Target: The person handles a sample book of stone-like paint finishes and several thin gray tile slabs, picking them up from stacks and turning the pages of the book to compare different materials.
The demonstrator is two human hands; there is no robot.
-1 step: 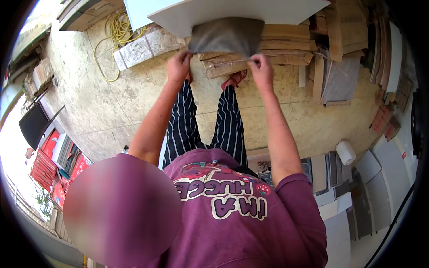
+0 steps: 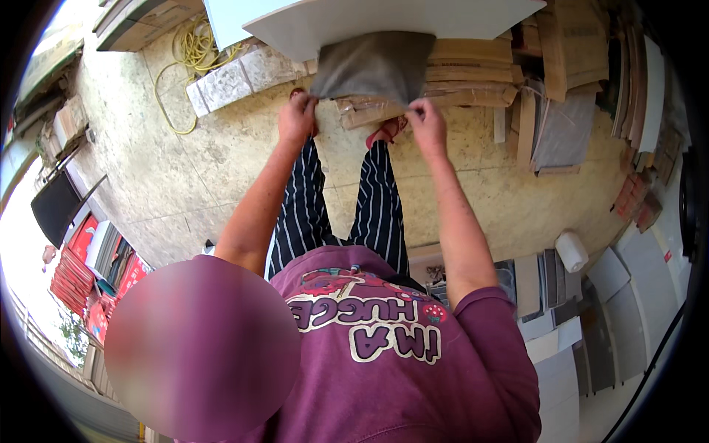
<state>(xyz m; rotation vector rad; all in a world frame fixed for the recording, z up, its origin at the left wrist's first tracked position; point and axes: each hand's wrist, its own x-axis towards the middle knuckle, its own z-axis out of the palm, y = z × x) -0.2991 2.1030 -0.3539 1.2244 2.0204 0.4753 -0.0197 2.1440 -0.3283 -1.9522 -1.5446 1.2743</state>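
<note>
Nearest the lens, a maroon printed shirt (image 2: pixel 384 354), with dark trousers with thin white stripes (image 2: pixel 377 207) running up the picture from it toward the floor. Both forearms stretched out ahead, up the frame.

Left hand (image 2: pixel 297 118) curled shut on the lower left corner of a grey square tile (image 2: pixel 373 65), fingers wrapped over the edge. Right hand (image 2: pixel 427 122) pinched closed on the lower right corner of the same tile, thumb and fingertips together on the rim. Tile held between the two hands, hanging with its upper edge tucked under a large white slab (image 2: pixel 384 18) at the top of the frame, its lower edge just in front of a stack of flat brown cardboard packs (image 2: pixel 473 70). A bit of red footwear (image 2: pixel 385 133) showing between the hands, low against the floor.

Beyond and around, a rough beige concrete floor (image 2: pixel 221 177). To the upper left, a pale stone block (image 2: pixel 229 77) lying beside a loose coil of yellow cable (image 2: pixel 193 44). To the right, grey tiles leaning on edge (image 2: pixel 565 129) against more cardboard, and further right a row of boards on edge, too bent by the lens to tell apart. Lower right, a white roll (image 2: pixel 571 251) near flat grey and white sample tiles (image 2: pixel 583 325). Far left, red stacked crates (image 2: pixel 74 273) beside a black panel (image 2: pixel 55 207).
</note>
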